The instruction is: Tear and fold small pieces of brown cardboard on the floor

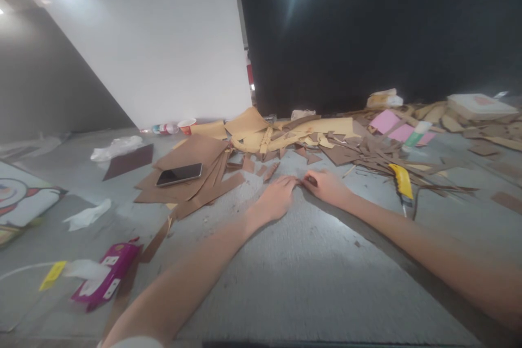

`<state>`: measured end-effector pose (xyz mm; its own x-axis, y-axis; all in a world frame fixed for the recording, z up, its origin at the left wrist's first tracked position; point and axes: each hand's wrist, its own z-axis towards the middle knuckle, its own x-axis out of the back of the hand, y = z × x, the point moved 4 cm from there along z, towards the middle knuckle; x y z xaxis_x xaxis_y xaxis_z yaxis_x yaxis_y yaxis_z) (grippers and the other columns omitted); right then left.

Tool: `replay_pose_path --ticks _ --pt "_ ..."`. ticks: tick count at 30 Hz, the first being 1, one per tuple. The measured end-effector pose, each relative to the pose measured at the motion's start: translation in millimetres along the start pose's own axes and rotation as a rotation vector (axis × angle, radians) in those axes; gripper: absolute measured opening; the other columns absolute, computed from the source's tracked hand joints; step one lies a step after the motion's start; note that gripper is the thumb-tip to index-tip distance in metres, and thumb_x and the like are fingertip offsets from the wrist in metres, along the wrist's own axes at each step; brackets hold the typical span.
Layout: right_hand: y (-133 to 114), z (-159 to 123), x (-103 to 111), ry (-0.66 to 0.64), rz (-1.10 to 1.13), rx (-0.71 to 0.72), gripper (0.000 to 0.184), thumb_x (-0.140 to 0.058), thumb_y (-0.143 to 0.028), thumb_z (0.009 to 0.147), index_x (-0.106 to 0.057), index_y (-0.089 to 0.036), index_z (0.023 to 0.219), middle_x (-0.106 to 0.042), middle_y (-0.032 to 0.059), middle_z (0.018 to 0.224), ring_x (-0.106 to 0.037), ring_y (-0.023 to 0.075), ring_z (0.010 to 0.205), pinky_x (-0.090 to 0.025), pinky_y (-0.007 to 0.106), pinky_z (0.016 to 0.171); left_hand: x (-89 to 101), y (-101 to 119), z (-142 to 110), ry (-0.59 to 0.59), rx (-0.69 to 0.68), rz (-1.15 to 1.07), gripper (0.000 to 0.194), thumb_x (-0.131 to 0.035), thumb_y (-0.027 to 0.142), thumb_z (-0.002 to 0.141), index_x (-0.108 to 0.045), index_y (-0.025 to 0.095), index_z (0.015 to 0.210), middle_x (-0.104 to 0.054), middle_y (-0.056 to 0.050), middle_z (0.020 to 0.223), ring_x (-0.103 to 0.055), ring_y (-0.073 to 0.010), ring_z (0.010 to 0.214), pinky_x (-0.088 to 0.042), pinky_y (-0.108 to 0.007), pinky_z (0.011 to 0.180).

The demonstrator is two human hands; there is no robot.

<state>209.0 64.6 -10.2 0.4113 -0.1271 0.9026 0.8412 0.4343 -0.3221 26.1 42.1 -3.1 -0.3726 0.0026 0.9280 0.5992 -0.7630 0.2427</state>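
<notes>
Pinching a brown scrap (310,179) on the grey table (261,283), the right hand (326,187) is just beside the left hand (279,197), whose grip I cannot tell

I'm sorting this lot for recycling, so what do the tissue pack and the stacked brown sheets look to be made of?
Tissue pack: probably thin plastic film, glossy magenta, judging by its crinkled edges.
Stacked brown sheets: likely card or thick paper, matte, since they lie flat with thin cut edges; leather-like material isn't ruled out.
</notes>
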Motion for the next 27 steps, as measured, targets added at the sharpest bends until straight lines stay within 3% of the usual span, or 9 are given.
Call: replay_pose_path --ticks 3,10,27 --pt "-1.8 -0.5 2.1 0.004 0.0 0.004 0.022 -0.058 -0.037 0.103 -0.07 -0.022 0.092 -0.072 0.0013 0.072 -0.065 0.0193 0.069 -0.036 0.028 0.063 1.9 1.3 0.5 0.004 0.032 -0.005 0.048 -0.039 0.002 0.095 -0.052 0.014 0.14 -0.063 -0.013 0.141 -0.055 -0.0239 0.136 -0.045 -0.042 0.116" --pt "-3.1 -0.7 2.1 0.004 0.013 0.014 0.018 -0.06 -0.035 0.102 -0.068 -0.022 0.092 -0.071 -0.0001 0.069 -0.064 0.0182 0.064 -0.035 0.028 0.062 0.7 4.4 1.8 -0.024 -0.032 0.07 0.044 -0.04 0.006 0.099 -0.056 0.013 0.139 -0.061 -0.013 0.147 -0.051 -0.024 0.142 -0.038 -0.042 0.123" --pt "1.3 0.8 -1.8 -0.02 -0.042 -0.047 0.021 -0.06 -0.039 0.102 -0.07 -0.023 0.093 -0.073 0.0027 0.075 -0.066 0.021 0.072 -0.037 0.029 0.065 -7.7 -0.4 1.1 -0.01 -0.127 0.195 0.043 -0.044 0.009 0.1 -0.06 0.012 0.14 -0.063 -0.013 0.145 -0.052 -0.0245 0.142 -0.037 -0.04 0.123"
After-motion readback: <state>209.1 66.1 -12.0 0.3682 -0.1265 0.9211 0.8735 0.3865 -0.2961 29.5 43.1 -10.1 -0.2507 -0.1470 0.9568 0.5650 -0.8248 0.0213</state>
